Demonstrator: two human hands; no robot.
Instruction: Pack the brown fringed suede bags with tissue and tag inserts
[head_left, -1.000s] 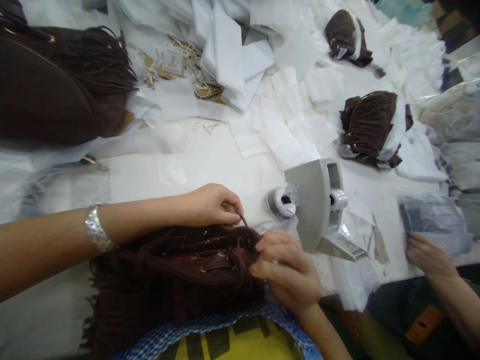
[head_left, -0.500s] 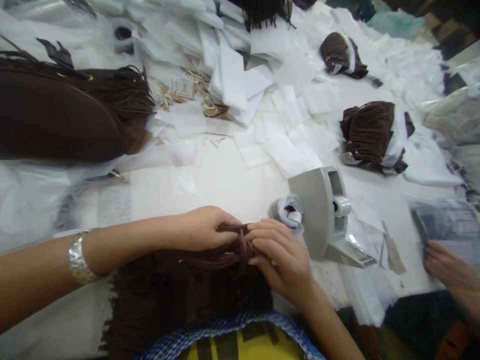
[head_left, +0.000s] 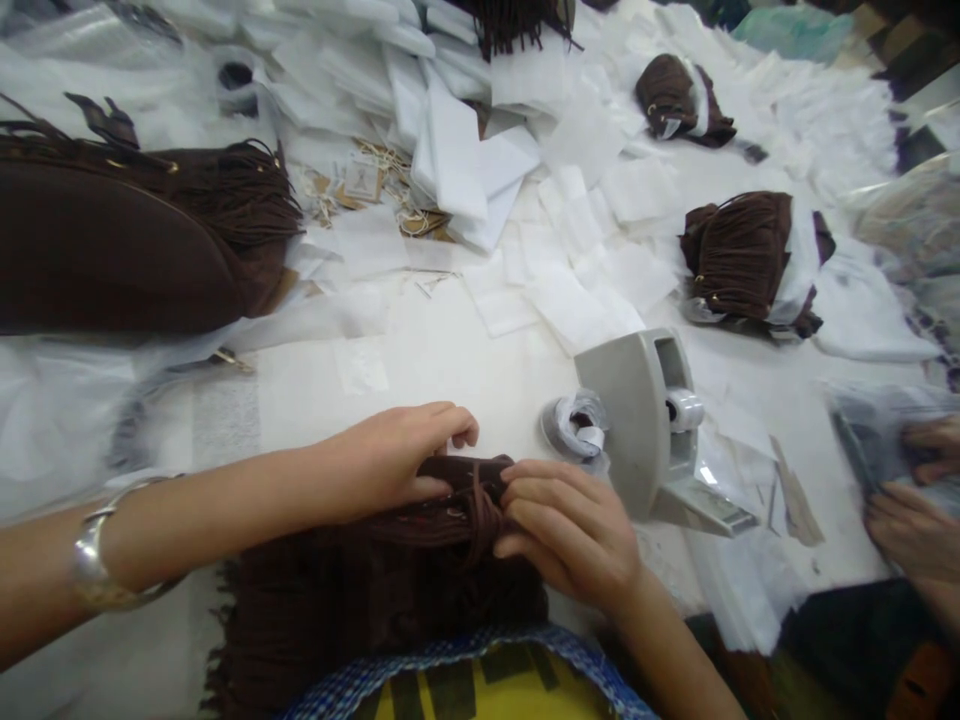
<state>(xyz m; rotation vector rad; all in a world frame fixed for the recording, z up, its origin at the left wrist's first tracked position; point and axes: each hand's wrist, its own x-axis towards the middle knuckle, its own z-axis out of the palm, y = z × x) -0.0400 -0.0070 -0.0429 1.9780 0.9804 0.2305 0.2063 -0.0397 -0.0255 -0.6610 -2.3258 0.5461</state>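
Bag (head_left: 360, 600) near centre, fringe on near side. Left hand (head_left: 390, 455) pinches top edge; right hand (head_left: 570, 530) grips bunched strap (head_left: 474, 505) beside it. Strap looks looped, blur hides any knot. Best: pin edge flat, gather loops tight, clear of dispenser (head_left: 645, 420) at right.

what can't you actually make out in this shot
Head view only:
- Top edge of the brown fringed bag: covered by the left hand and right hand, so what they pinch is hidden.
- Bag's lower part: cut off by the person's shirt and the bottom edge.
- Print on the paper tags: too small.
- Co-worker's hands at right: blurred, cut by the edge.
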